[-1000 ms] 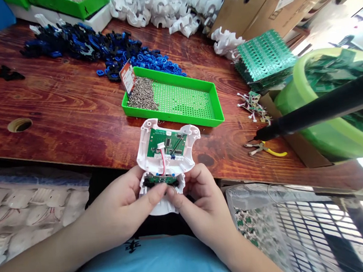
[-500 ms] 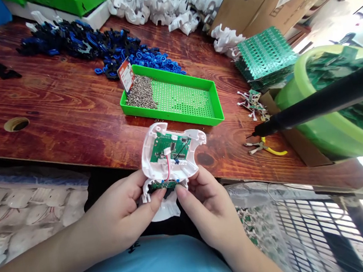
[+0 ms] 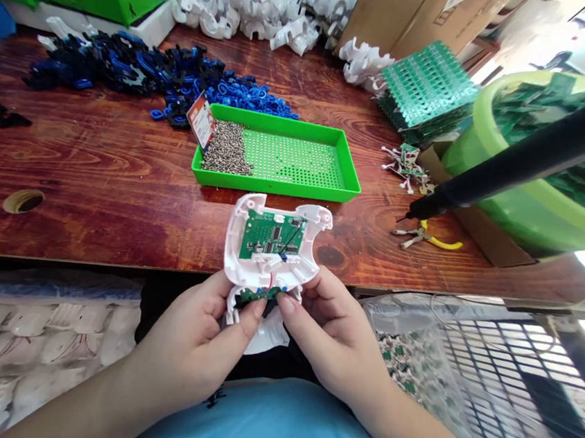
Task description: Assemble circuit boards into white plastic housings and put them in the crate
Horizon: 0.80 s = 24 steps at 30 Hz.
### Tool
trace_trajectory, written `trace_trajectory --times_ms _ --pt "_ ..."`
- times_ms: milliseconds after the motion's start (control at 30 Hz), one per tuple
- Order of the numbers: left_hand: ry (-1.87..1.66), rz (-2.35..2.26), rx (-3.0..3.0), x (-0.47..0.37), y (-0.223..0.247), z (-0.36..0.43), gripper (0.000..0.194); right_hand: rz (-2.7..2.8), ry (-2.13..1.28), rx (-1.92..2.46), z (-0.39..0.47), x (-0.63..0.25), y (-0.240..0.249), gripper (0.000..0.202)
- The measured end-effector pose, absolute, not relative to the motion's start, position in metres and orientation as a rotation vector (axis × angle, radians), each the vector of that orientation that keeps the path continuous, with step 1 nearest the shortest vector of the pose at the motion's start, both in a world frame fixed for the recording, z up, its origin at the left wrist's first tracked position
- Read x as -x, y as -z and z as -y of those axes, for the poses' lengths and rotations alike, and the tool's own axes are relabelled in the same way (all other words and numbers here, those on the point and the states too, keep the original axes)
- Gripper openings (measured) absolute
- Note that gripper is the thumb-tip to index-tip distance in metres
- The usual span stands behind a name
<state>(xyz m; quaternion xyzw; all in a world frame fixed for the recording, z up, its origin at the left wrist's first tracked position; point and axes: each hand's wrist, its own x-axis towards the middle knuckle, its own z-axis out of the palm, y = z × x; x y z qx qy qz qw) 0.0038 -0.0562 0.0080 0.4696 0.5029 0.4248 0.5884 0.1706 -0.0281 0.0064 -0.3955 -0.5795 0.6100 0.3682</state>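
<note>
A white plastic housing (image 3: 288, 272) with a green circuit board (image 3: 273, 235) inside is held over the table's front edge. My left hand (image 3: 201, 340) grips its lower left side, the thumb on a smaller green board (image 3: 253, 295) at the bottom. From the right, my right hand (image 3: 329, 326) grips the lower part, its thumb beside the other one. A bit of red wire shows between the two boards. Below the thumbs hangs another white part (image 3: 268, 334). The fingers behind the housing are partly hidden.
A green tray (image 3: 294, 192) of small screws lies beyond the housing. Blue and black parts (image 3: 152, 73) and white parts (image 3: 260, 6) are heaped behind. On the right are yellow-handled pliers (image 3: 438, 240), a black rod-like tool (image 3: 500, 159) and a green tub (image 3: 494, 205) of boards.
The housing has shifted slightly up and left and tilted. The white connector and most of the red wire, seen over the upper board before, have dropped from there. Both hands keep their hold.
</note>
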Motion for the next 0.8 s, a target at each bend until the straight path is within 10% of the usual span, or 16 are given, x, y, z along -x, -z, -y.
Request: trace_trajectory --times_ms 633,800 --pt "-1.001 -1.168 -1.067 0.004 0.002 0.049 0.037 1.787 -1.556 1.019 0.019 -0.186 -0.021 0.013" --pt "-0.911 -0.926 -0.593 0.007 -0.002 0.032 0.017 1.365 -0.361 1.028 -0.012 -0.224 -0.045 0.017"
